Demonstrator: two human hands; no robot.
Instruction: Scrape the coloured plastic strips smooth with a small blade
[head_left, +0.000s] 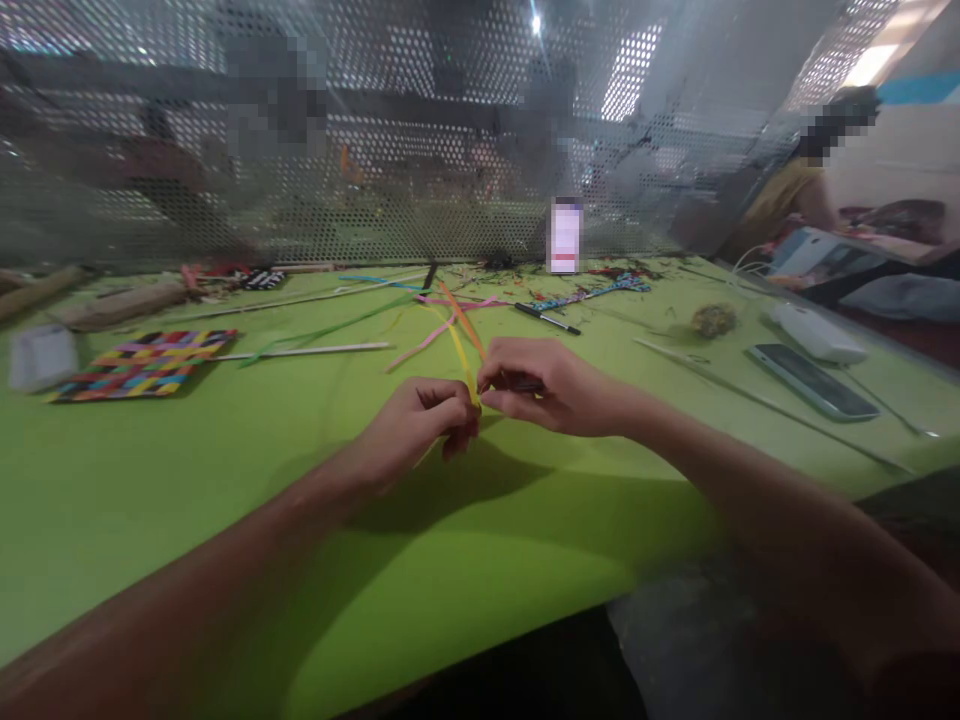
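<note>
My left hand and my right hand meet above the middle of the green table. Pinched in the left fingers is the near end of a yellow strip. The right hand is closed beside it, its fingertips at the strip's end; a dark thin thing shows under its curled fingers, too hidden to name. An orange strip runs down to the right fingertips; its near end is hidden. Beyond the hands lie a pink strip and a green strip.
To the left lie a multicoloured woven mat and a white block. A pen and an upright lit phone are beyond the hands. At right are another phone, a white device and a long thin stick. A person sits farther right.
</note>
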